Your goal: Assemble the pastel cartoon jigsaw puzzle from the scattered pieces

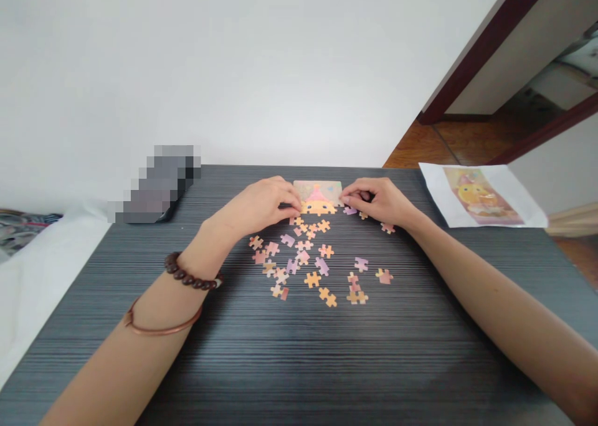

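A partly joined jigsaw puzzle (317, 192), with a pink hat and a yellow face with two eyes, lies flat near the table's far edge. My left hand (268, 205) is at its left side, curled fingertips and thumb closed on that edge. At the right edge my right hand (380, 202) pinches with thumb and forefinger, touching the puzzle's side; the other fingers are bent. Just below the joined part lie orange jigsaw pieces (323, 226). One purple piece (349, 210) sits by my right fingertips. Whether either pinch also covers a loose piece is hidden.
Several loose pieces (313, 279) are scattered over the middle of the dark striped table (261, 364). A printed sheet (481, 195) with a yellow cartoon figure lies at the far right. A blurred-out dark object (159, 186) is at the far left. Behind stands a white wall (280, 71).
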The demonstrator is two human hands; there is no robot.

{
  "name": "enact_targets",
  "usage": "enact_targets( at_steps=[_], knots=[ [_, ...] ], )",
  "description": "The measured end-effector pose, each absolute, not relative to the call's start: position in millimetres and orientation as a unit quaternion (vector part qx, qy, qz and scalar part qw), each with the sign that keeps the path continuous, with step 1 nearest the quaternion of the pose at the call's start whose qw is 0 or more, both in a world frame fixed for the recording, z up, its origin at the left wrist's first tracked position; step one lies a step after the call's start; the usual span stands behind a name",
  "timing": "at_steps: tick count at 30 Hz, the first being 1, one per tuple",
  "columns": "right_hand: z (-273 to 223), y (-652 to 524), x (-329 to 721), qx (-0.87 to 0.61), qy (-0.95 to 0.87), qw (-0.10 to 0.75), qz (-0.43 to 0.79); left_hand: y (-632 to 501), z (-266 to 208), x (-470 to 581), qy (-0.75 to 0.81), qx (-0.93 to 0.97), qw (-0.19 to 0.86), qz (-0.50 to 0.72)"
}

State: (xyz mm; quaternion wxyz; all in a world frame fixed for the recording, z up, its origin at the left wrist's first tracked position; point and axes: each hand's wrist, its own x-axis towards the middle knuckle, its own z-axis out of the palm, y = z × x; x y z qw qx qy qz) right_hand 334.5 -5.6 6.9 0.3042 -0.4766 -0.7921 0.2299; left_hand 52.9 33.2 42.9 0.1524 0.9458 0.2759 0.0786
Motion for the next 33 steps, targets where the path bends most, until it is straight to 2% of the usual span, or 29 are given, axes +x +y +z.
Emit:
enact_targets(
  at_steps=[9, 14, 18, 25, 33],
  knots=[
    [4, -5, 337, -0.473, -0.795, 0.303, 0.228, 38, 43, 48, 0.289, 0.935, 0.176, 0.105],
    [2, -5, 337, -0.469, -0.792, 0.345, 0.183, 42, 32, 48, 0.309, 0.929, 0.143, 0.141],
    [-2, -2, 339, -0.441, -0.805, 0.367, 0.151, 42, 26, 49, 0.300, 0.935, 0.146, 0.121],
    [-5, 2, 342, -0.427, -0.837, 0.317, 0.130, 40, 25, 52, 0.326, 0.930, 0.146, 0.093],
    [-7, 4, 342, -0.442, -0.840, 0.288, 0.127, 37, 19, 56, 0.344, 0.923, 0.107, 0.135]
  ],
)
